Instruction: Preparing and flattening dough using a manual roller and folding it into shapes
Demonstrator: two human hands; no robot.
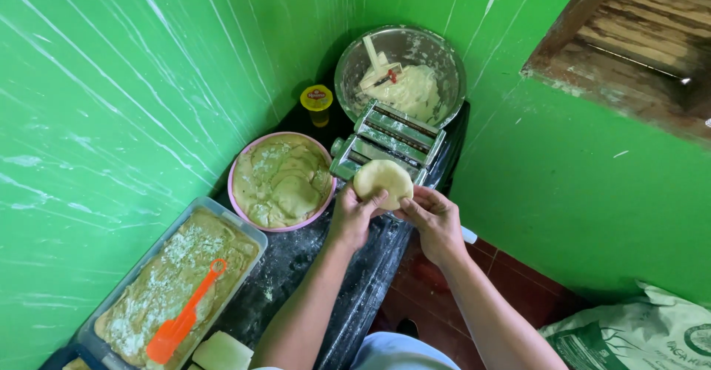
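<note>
Pale cream dough disc (382, 181) — pink bowl (244, 218), orange scraper (181, 318) — white-streaked green wall (111, 81).

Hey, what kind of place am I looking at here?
Probably a small home food-making corner: a hand-cranked dough roller, a metal bowl of dough, and both hands holding a flattened dough disc.

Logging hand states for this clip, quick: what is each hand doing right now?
Left hand: closed on the near-left edge of the dough disc.
Right hand: closed on the disc's near-right edge, beside the pasta roller.
</note>
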